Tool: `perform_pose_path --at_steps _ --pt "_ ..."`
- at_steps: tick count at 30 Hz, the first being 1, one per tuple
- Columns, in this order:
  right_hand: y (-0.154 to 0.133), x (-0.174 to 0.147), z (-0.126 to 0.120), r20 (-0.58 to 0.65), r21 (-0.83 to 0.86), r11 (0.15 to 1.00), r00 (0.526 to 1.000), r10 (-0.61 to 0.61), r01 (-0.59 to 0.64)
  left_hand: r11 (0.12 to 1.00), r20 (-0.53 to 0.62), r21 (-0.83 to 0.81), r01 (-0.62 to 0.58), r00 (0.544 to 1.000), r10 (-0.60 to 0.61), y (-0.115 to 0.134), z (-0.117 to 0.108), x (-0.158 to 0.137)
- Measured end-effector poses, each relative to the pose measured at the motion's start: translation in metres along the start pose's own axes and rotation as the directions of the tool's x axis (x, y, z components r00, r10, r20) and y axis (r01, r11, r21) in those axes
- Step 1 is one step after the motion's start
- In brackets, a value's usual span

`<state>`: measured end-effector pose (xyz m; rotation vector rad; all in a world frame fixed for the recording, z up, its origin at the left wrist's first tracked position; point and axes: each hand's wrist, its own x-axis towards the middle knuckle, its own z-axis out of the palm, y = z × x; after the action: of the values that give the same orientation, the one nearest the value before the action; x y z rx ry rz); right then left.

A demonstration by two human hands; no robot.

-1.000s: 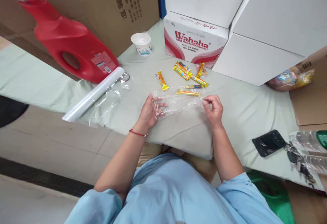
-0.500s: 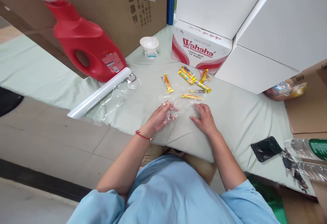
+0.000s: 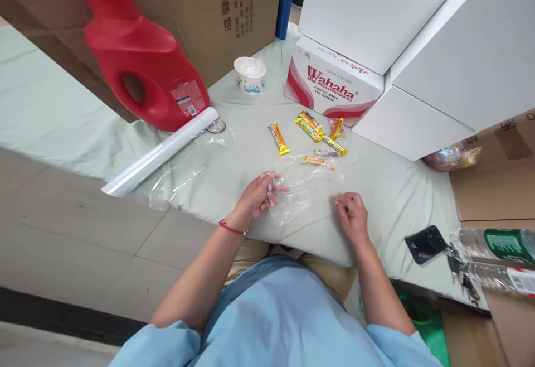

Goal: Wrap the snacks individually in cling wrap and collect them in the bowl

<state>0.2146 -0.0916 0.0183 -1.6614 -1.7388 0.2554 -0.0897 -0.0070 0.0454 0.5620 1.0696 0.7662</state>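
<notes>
My left hand, with a red string bracelet at the wrist, holds a crumpled piece of clear plastic film by its left side. Some of the film covers the fingers; I cannot tell if it is a bag or a sheet. To the right, my right hand is closed, fingertips drawn together, apart from the film, with nothing visible in them. A yellow snack stick lies at the film's far edge. Behind it are a darker stick and several more yellow packets. One orange-yellow packet lies apart on the left.
A white roll of plastic lies left, by a red jug. A paper cup stands at the back beside a Wahaba carton and white boxes. On the right are a black pouch, keys and plastic bottles.
My right hand has moved right and towards me, away from the snacks, and its fingers have closed. The film now lies more spread out beside my left hand. The view has shifted slightly.
</notes>
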Motion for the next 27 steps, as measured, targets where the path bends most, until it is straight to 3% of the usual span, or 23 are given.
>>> perform_pose_path --at_steps 4,7,9,13,16,21,24,25,27 --pt "-0.009 -0.024 -0.013 0.050 0.059 0.990 0.991 0.124 -0.127 1.000 0.034 0.016 -0.002 0.999 0.001 -0.001 -0.001 -0.002" --pt "-0.016 -0.032 -0.011 0.219 0.191 0.920 0.928 0.301 -0.344 1.000 0.067 0.018 0.023 0.997 -0.024 -0.001 -0.002 -0.002" --pt "-0.022 -0.030 -0.002 0.254 0.225 0.887 0.903 0.347 -0.404 0.998 0.088 0.001 0.068 0.994 -0.067 0.001 -0.003 -0.002" --pt "-0.033 -0.010 0.025 0.183 0.036 0.978 0.963 0.197 -0.206 0.994 0.106 -0.003 0.111 0.988 -0.110 0.003 -0.003 -0.003" --pt "-0.037 0.011 0.043 0.262 -0.131 0.987 0.957 0.120 -0.088 0.995 0.096 0.032 0.095 0.991 -0.098 0.001 -0.002 -0.005" --pt "-0.038 0.024 0.053 0.318 -0.201 0.980 0.945 0.076 -0.011 0.968 -0.058 0.240 -0.071 0.995 0.087 -0.010 -0.007 0.000" --pt "-0.037 0.013 0.049 0.279 -0.188 0.982 0.958 0.068 -0.015 0.864 -0.181 0.458 -0.212 0.929 0.324 -0.021 -0.011 0.005" --pt "-0.037 0.008 0.046 0.261 -0.182 0.983 0.963 0.067 -0.019 0.799 -0.220 0.547 -0.251 0.878 0.426 -0.025 -0.011 0.006" --pt "-0.038 -0.001 0.040 0.223 -0.171 0.985 0.972 0.070 -0.031 0.610 -0.236 0.733 -0.302 0.727 0.644 -0.033 -0.008 0.006"
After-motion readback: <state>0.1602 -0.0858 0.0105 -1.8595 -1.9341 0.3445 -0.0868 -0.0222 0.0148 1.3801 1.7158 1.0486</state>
